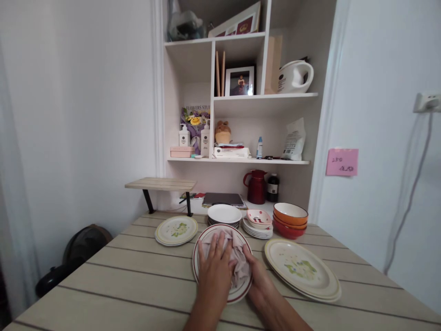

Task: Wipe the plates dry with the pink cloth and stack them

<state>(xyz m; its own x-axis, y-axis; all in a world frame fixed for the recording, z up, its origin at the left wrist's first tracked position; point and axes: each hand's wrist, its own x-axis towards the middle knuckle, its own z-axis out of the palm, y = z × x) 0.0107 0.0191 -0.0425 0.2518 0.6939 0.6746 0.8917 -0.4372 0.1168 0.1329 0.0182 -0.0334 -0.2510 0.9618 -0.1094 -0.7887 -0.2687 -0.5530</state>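
Observation:
A white plate with a dark red rim is in front of me, near the middle of the table. On it lies a crumpled pale pink cloth. My left hand rests flat on this cloth, its fingers stretched out and apart. At the plate's right edge, my right hand grips the rim, with part of its fingers hidden under the plate. Large cream plates with a green floral pattern are stacked to the right of my right hand. Smaller floral plates sit to the left.
Behind the plate stand a stack with a white plate on top, small white plates under a strawberry-patterned dish, and orange and red bowls. A small raised shelf is at back left. A red jug stands farther back.

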